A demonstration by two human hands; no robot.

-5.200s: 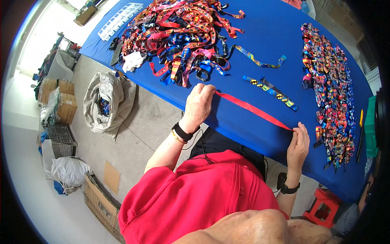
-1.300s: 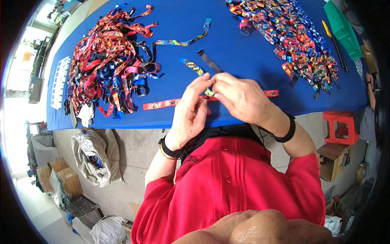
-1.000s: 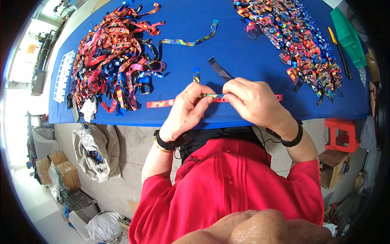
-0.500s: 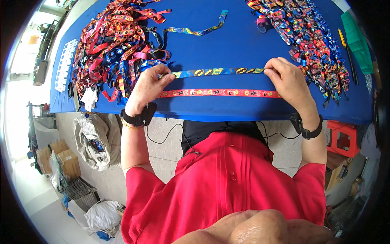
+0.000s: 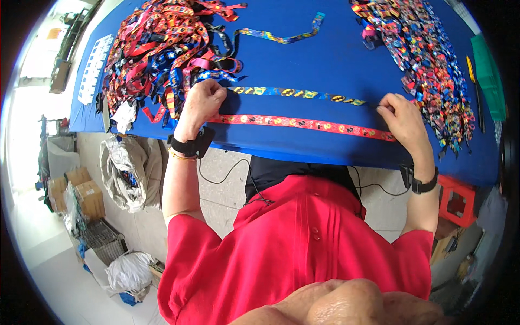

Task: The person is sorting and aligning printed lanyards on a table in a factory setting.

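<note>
A blue strap with yellow and black prints (image 5: 295, 93) stretches nearly level between my two hands over the blue table. My left hand (image 5: 205, 103) pinches its left end with closed fingers. At the other end my right hand (image 5: 402, 122) is closed too, thumb against fingers, around what looks like the strap's dark tip; the exact grip is hard to see. Closer to me lies a red strap with small printed figures (image 5: 309, 126), flat on the cloth. Its left end is partly hidden by my left hand, and its right end lies just below my right hand.
Left of my hands is a heap of tangled straps (image 5: 168, 49); on the right, a long pile of bundled straps (image 5: 428, 70). One loose strap (image 5: 279, 38) lies farther back. A yellow-handled tool (image 5: 470, 70) and a green bin (image 5: 487, 76) are at the right edge.
The view has shifted slightly. My hands are a little farther apart, the right one lower and more to the right. More of the blue strap shows between them.
</note>
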